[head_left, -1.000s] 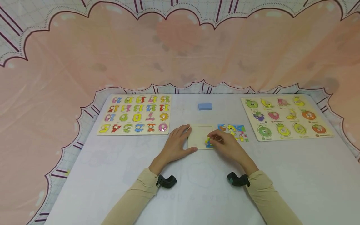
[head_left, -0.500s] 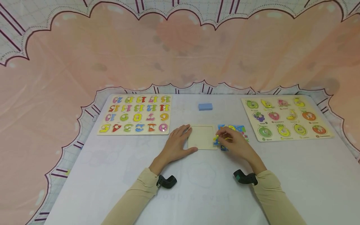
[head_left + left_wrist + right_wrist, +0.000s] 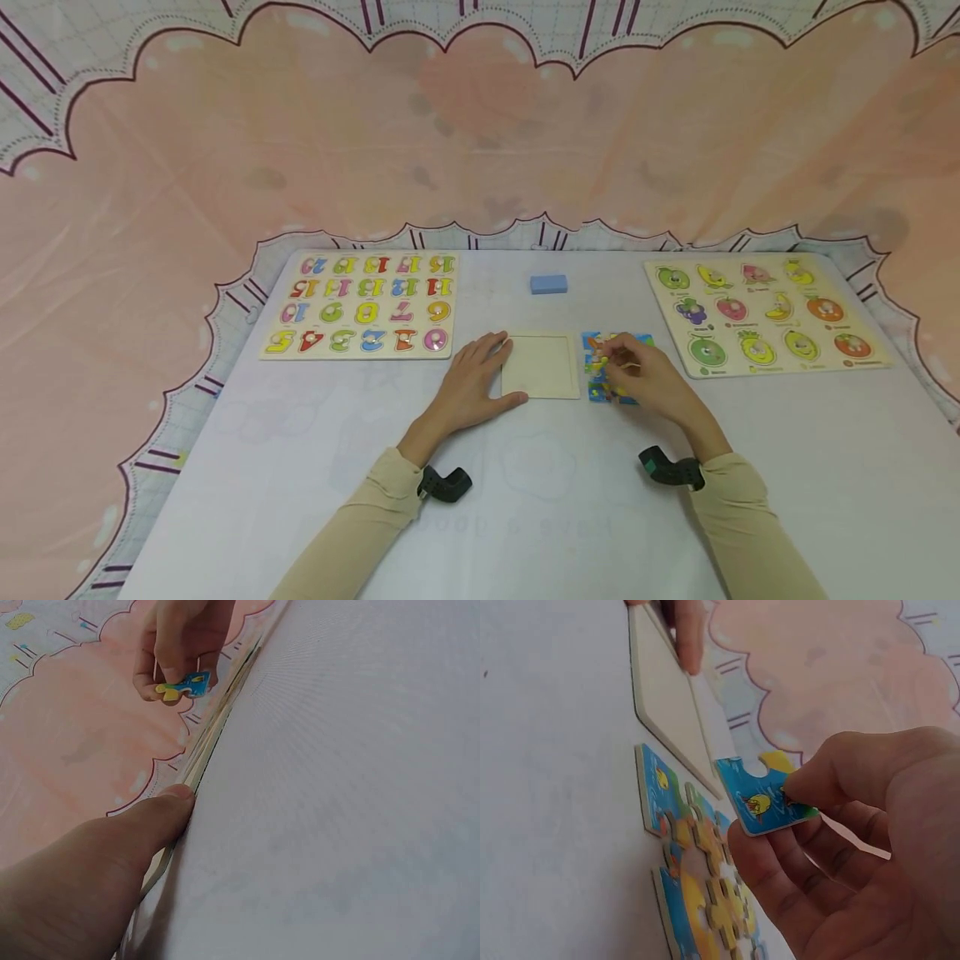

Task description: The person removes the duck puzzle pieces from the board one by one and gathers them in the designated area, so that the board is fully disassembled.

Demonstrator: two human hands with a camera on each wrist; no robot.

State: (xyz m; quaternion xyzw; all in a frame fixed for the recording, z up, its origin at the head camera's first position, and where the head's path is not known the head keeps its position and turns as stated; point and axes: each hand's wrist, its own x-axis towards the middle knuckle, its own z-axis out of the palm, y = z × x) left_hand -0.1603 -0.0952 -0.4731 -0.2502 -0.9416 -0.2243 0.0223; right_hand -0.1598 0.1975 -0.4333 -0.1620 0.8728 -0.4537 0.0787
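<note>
A shallow wooden puzzle tray (image 3: 542,368) lies bare in the middle of the table. My left hand (image 3: 472,379) rests along its left side, fingers spread fairly straight; in the left wrist view its thumb (image 3: 161,817) touches the tray's near edge. Just right of the tray, my right hand (image 3: 648,379) pinches a blue jigsaw piece (image 3: 754,801) with yellow parts between thumb and fingers. The piece is raised and tilted above several other jigsaw pieces (image 3: 660,787), laid close together on the table. My right hand covers part of those pieces in the head view.
A number puzzle board (image 3: 352,354) lies at the left and a fruit puzzle board (image 3: 731,312) at the right. Behind the tray is a small blue block (image 3: 549,285). A cloud-patterned pink cloth (image 3: 337,150) hangs or lies beyond the table's far edge.
My right hand has carried the jigsaw piece from over the tray's right edge rightward to above the other pieces. My left hand has kept its place on the tray.
</note>
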